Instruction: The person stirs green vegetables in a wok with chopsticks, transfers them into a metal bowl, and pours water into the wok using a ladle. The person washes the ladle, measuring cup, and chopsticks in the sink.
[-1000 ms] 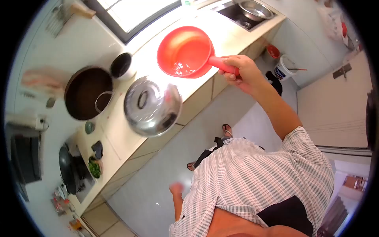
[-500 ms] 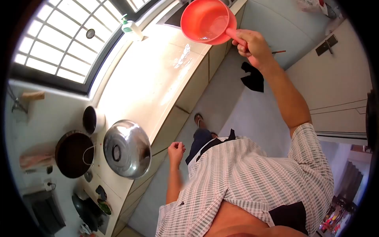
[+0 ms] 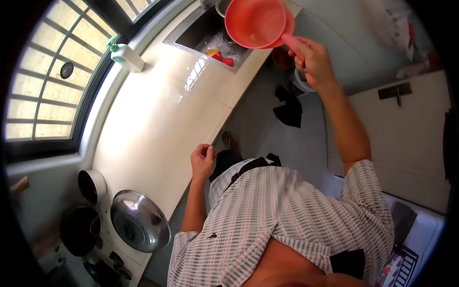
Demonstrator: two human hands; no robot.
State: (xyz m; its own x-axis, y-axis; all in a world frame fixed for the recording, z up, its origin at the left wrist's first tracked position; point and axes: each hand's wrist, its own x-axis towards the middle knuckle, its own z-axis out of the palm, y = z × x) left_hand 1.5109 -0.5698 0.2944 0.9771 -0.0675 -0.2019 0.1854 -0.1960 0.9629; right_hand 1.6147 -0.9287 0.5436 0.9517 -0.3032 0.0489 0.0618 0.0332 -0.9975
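Observation:
At the upper right, my right hand (image 3: 313,60) is wrapped round the handle of a red plastic dipper (image 3: 258,23), whose bowl is over the near side of the sink (image 3: 184,36). Inside the sink, red and yellow items (image 3: 221,57) lie in water. My left hand (image 3: 202,160) is near the counter's front edge, its fingers curled together; whether anything small is between them is hidden. A shiny steel lid (image 3: 140,221) rests at the lower left of the counter (image 3: 143,129).
A soap bottle (image 3: 127,57) stands by the window. Pots (image 3: 92,186) and a dark pan (image 3: 79,230) are at the lower left. On the floor lie a black cloth (image 3: 288,109) and, behind it, a white bucket (image 3: 300,83). A door (image 3: 397,138) is at right.
The view has shifted toward the sink, bringing its contents into sight. My right hand has carried the dipper to the sink. My left hand has come up near the counter edge.

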